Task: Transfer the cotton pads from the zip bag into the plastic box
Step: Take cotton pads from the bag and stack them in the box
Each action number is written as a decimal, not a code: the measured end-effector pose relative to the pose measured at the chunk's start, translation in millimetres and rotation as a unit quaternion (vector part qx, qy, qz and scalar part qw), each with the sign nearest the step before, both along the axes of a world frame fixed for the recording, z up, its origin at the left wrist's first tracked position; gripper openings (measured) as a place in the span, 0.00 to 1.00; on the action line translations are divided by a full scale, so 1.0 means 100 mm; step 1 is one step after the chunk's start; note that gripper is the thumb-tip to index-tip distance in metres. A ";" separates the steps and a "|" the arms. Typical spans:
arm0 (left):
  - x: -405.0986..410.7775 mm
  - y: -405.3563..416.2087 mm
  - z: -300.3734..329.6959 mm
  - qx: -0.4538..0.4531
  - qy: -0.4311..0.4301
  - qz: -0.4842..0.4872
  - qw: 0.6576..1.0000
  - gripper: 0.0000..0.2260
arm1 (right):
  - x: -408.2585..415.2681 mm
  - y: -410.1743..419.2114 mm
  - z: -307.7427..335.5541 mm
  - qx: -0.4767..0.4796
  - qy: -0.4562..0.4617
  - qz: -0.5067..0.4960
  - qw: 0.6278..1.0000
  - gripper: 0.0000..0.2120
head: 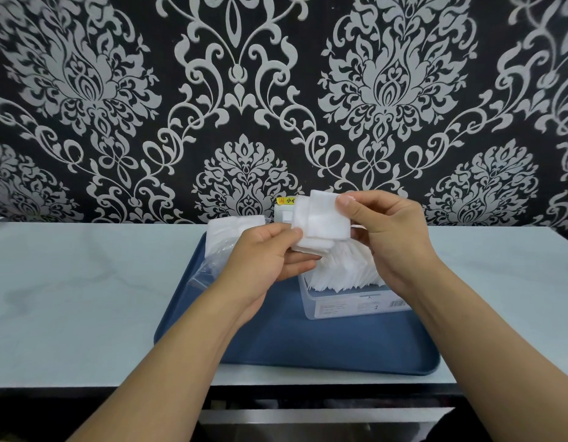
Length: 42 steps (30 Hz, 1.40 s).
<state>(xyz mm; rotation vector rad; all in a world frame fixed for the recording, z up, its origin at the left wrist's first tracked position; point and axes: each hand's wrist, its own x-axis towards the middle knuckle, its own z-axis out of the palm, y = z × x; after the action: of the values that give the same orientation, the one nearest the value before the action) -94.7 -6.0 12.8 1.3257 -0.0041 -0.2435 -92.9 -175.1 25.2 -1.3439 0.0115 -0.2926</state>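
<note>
Cotton pads [317, 221] pinched by both hands, above plastic box [356, 306].

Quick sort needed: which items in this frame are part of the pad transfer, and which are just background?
Part of the job:
- cotton pads, pinched by left hand and right hand
- zip bag, pads still inside
- plastic box, already packed with pads

Just there:
- blue tray under both
- wall socket with yellow sticker
- counter

Around my blue tray [308, 346]: its near half lies bare; the zip bag [219, 250] crowds its far-left corner, the pad-filled plastic box [346, 306] its right.
</note>
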 end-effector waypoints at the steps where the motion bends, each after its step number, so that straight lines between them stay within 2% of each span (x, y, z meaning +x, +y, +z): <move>1: 0.00 0.00 0.00 -0.002 0.002 0.000 1.000 0.07 | 0.00 -0.02 0.01 0.002 -0.003 -0.009 1.000 0.01; 3: 0.00 0.01 -0.01 0.010 0.001 0.008 1.000 0.07 | 0.01 -0.07 0.07 0.054 -0.008 -0.016 0.998 0.01; 6: 0.00 0.01 -0.03 0.030 -0.006 0.014 0.999 0.07 | -0.02 -0.07 0.10 0.137 -0.009 0.035 0.990 0.03; 9: 0.00 0.00 -0.02 0.029 -0.015 -0.003 0.999 0.08 | -0.04 0.07 0.02 0.048 -0.011 0.049 0.998 0.02; 12: -0.02 -0.01 0.00 0.021 -0.025 -0.017 0.999 0.10 | -0.01 0.17 -0.07 -0.055 -0.037 -0.014 0.998 0.02; 18: -0.02 0.02 0.00 0.009 -0.030 -0.029 0.999 0.08 | 0.06 0.22 -0.13 -0.114 -0.067 -0.054 0.990 0.02; 23: 0.01 0.03 0.03 -0.025 -0.003 -0.030 0.999 0.12 | 0.08 0.23 -0.16 -0.156 -0.081 -0.052 0.983 0.02; 27: 0.04 0.01 -0.05 0.026 -0.035 -0.005 0.999 0.08 | 0.08 0.23 -0.15 -0.216 -0.103 -0.048 0.970 0.06; 30: 0.07 0.04 -0.07 0.058 -0.079 -0.037 0.995 0.07 | 0.09 0.14 -0.09 -0.249 -0.037 0.043 0.967 0.24; 31: 0.08 0.05 -0.07 0.074 -0.097 -0.052 0.991 0.08 | 0.09 0.10 -0.06 -0.233 -0.006 0.101 0.967 0.24; 33: 0.09 0.05 -0.06 0.097 -0.127 -0.060 0.985 0.08 | 0.09 0.00 -0.03 -0.217 0.030 0.195 0.956 0.15; 34: 0.11 0.03 -0.07 0.102 -0.137 -0.051 0.984 0.09 | 0.09 -0.04 -0.03 -0.224 0.038 0.205 0.952 0.11; 36: 0.13 0.01 -0.11 0.122 -0.152 -0.016 0.981 0.10 | 0.11 -0.12 -0.01 -0.218 0.050 0.159 0.962 0.10; 38: 0.17 0.00 -0.17 0.234 -0.195 0.018 0.952 0.14 | 0.15 -0.22 0.02 -0.162 0.073 0.066 0.982 0.10; 40: 0.19 0.00 -0.24 0.405 -0.254 0.022 0.878 0.16 | 0.17 -0.29 0.02 -0.101 0.114 -0.021 0.988 0.09; 42: 0.17 -0.03 -0.27 0.535 -0.269 -0.005 0.801 0.14 | 0.19 -0.26 0.01 -0.107 0.157 -0.041 0.981 0.11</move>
<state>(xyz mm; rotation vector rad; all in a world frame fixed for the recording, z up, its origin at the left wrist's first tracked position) -77.4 -8.9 -13.7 2.4988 -0.4106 0.1866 -73.8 -201.5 25.8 -1.5946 0.3074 -0.1503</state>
